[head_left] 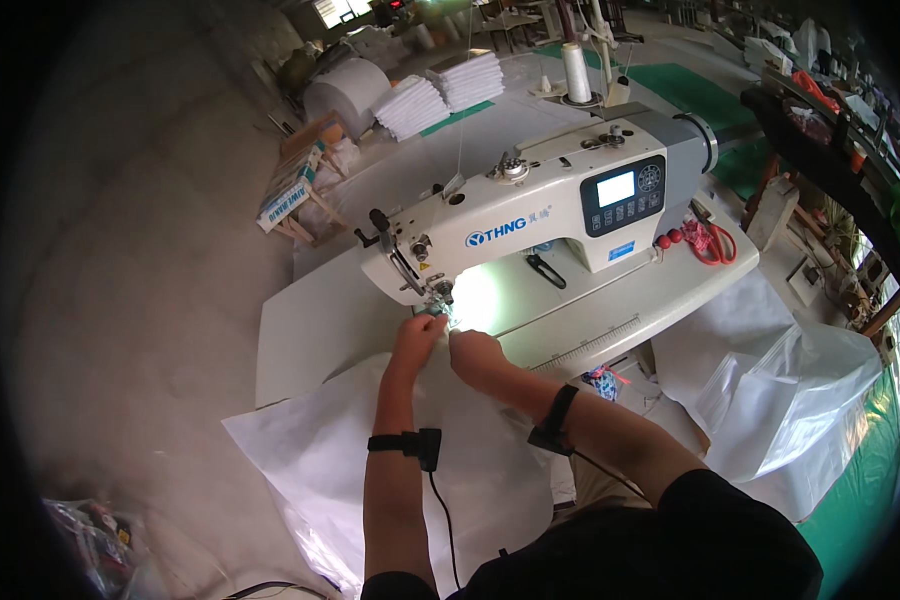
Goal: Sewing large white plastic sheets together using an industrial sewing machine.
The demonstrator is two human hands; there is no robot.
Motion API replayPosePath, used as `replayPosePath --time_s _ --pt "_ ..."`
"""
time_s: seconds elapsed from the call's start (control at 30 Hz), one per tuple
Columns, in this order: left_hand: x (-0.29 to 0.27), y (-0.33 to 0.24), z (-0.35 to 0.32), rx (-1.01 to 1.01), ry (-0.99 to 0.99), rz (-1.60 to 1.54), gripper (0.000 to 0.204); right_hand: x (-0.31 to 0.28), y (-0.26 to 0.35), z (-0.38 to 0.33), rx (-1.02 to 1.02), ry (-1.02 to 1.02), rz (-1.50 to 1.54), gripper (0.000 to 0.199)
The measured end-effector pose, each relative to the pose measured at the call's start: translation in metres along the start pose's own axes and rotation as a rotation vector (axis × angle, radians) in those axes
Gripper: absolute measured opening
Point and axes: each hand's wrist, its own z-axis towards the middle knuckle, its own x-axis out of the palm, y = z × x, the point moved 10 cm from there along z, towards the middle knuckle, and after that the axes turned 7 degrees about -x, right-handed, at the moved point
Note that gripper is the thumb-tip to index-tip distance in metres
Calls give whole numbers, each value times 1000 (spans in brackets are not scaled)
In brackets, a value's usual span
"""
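Note:
A white sewing machine (530,210) with a lit panel stands on a pale table. Under its needle end, my left hand (417,338) is closed in a pinch beside the presser foot (440,300). My right hand (475,355) is closed just to the right, close to the glow of the machine's lamp. Both hands grip the upper end of a large white sheet (470,450), which hangs down over the table's front edge and my lap. Glare and the hands themselves hide the exact spot where the fingertips meet the sheet.
Red-handled scissors (722,245) lie at the table's right end, and a small black tool (546,271) lies beneath the machine arm. A thread cone (576,73) stands behind. Stacked white sheets (410,107) and a large roll (348,95) are farther back. White plastic sheeting (770,390) drapes at right.

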Motion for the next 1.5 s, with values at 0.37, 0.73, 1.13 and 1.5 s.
replayPosePath --time_s 0.37,0.73,1.13,1.5 --pt "16 -21 -7 307 -356 378 16 -8 19 -40 -94 -2 -298 30" --pt "31 -67 -73 616 -330 544 23 8 10 -30 -112 201 -299 35" --pt "19 -41 -46 542 -333 433 31 -1 18 -29 -19 34 -212 42" --pt "10 -36 -51 499 -448 391 27 -5 22 -26 -76 18 -237 46"
